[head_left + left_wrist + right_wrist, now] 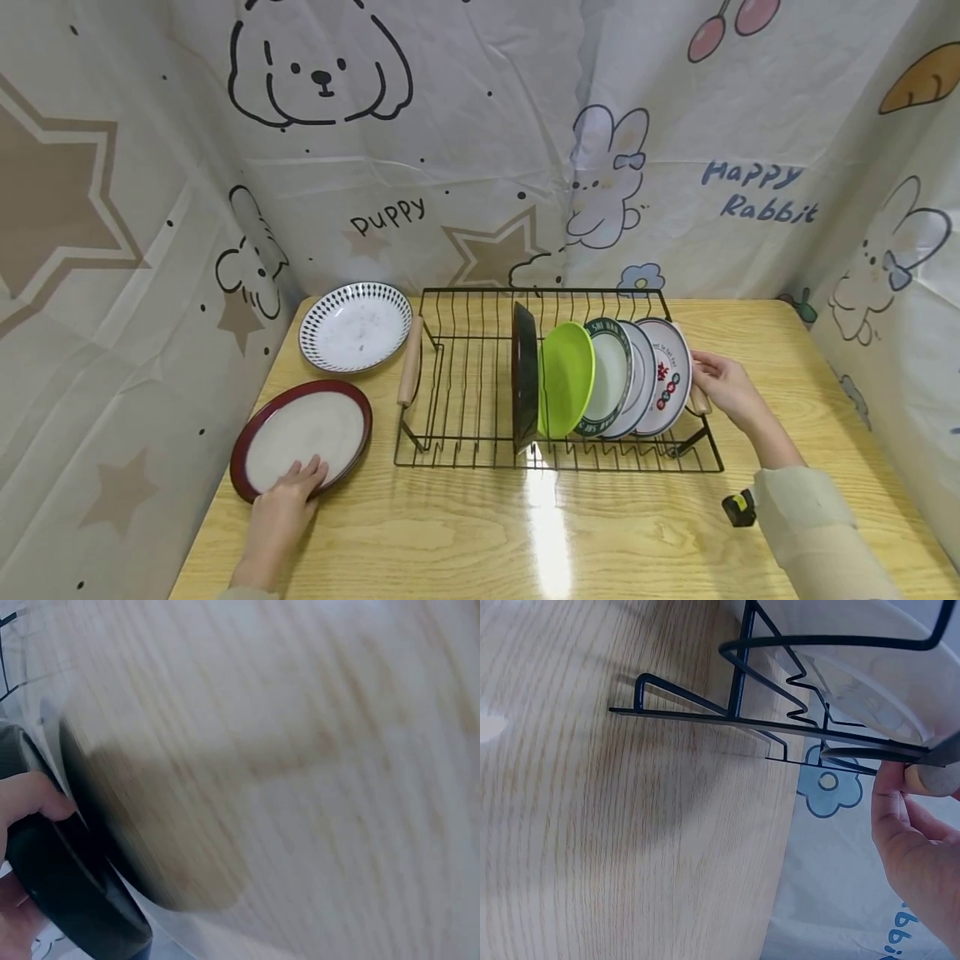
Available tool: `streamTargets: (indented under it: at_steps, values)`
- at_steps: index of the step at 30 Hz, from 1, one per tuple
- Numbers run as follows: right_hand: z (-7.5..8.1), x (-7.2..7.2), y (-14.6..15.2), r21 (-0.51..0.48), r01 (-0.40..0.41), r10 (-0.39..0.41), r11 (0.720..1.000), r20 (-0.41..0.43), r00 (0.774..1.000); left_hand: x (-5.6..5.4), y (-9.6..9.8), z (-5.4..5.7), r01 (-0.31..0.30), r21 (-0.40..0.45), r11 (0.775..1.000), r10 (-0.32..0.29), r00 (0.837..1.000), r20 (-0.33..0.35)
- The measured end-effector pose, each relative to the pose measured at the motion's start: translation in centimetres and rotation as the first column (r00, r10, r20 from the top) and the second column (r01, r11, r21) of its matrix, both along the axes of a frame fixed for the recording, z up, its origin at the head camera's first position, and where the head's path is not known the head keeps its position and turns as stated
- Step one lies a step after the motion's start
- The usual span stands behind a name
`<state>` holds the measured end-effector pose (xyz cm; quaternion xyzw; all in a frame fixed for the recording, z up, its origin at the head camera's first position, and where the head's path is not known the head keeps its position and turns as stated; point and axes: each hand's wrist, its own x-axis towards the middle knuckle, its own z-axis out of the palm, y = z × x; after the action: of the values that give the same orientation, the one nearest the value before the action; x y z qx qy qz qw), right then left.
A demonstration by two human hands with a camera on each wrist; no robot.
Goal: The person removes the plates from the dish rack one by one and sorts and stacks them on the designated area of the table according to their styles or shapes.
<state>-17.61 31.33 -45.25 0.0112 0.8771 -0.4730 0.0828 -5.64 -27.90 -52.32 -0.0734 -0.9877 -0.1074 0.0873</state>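
On the left, my left hand grips the near edge of a red-rimmed plate with a cream middle. Fingers lie on its inner face; the left wrist view shows my thumb against the plate's dark underside. The plate looks tilted. My right hand holds the right wooden handle of a black wire dish rack, and the right wrist view shows fingers curled round that handle. In the rack stand a dark plate, a green plate and several white patterned plates.
Behind the red-rimmed plate lies a white plate with a black diamond rim. The rack's left slots are bare wire, beside its left wooden handle. A small black-and-yellow object sits near my right sleeve. Printed cloth encloses the wooden table.
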Motion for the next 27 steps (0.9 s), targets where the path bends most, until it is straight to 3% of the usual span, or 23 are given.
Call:
streamTargets:
  at_steps: [8, 16, 27]
  values:
    - [0.0, 0.1, 0.0, 0.02, -0.002, 0.002, 1.0, 0.007, 1.0, -0.5, 0.2, 0.3, -0.024, 0.002, 1.0, 0.023, 0.987, 0.16]
    - [0.1, 0.1, -0.1, 0.018, 0.0, 0.0, 1.0, 0.002, 1.0, -0.6, 0.1, 0.1, -0.062, 0.027, 0.998, 0.051, 0.953, 0.3]
    - [0.0, 0.0, 0.0, -0.008, -0.002, 0.002, 1.0, -0.001, 1.0, -1.2, 0.4, 0.4, -0.086, 0.051, 0.995, 0.057, 0.908, 0.415]
